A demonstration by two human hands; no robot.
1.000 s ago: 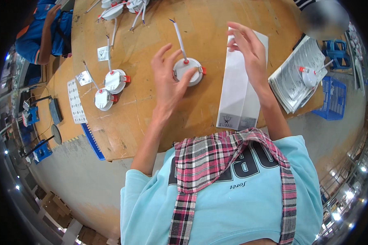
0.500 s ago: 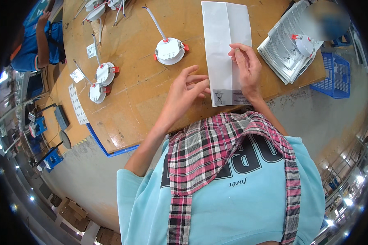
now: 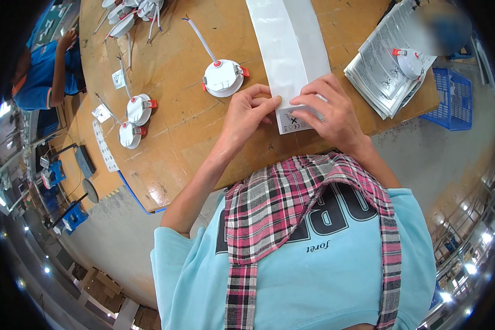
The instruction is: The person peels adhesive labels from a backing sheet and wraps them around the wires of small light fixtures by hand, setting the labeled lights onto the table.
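Observation:
A long white folded instruction leaflet lies on the wooden table, its narrow printed end towards me. My left hand pinches its left edge near that end, thumb on top. Curled over the right edge, my right hand grips the same end, with thumb and forefinger bent above the print. A round white downlight with red clips and an upright cable sits left of the leaflet. Farther left are two more downlights, one behind the other.
A stack of printed leaflets lies at the right, with a downlight on top. Several downlights are heaped at the far left. A blue plastic crate stands beyond the right edge. Another person is at the upper left.
The leaflet has tilted, its far end swinging left. My left hand has closed on its edge. My right hand has moved down and in over the printed end.

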